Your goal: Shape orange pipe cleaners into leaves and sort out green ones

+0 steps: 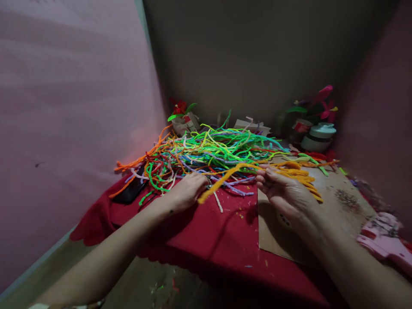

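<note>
So it's all about 1 orange strip (222,181) here, slung between the 2 hands: loose end down around 7 o'clock, other end up toward 3. The right hand (288,193), at 3 o'clock, has it pinched between thumb and fingers. The left hand (188,189), at 9, is curled right by the loose end — can't tell what it's gripping, if anything. A big tangled pile (225,146) sits at 12 on the red cloth (225,231), and there are orange loops (299,174) just past the right hand, over the card (328,186). Looks like positioning or shaping to me — next move calls for a steady right pinch and a left hand clear of tangles.
</note>
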